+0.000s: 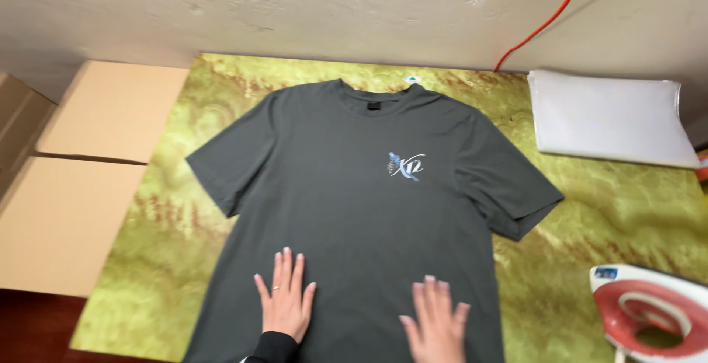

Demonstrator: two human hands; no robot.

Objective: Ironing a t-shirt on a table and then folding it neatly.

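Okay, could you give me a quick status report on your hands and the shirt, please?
Left hand and right hand open, flat on dark grey T-shirt. Shirt spread face up on green mat. Iron off to the right, not touching the shirt.

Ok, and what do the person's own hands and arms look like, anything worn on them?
Both hands are bare, no gloves. The left hand wears a thin ring on one finger and has pale, longish nails; a black sleeve cuff covers its wrist. The right hand shows the same pale nails, no ring visible, and its wrist is cut off by the frame.

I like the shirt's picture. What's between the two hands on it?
Only bare grey T-shirt cloth lies between the left hand and right hand, in the head view.
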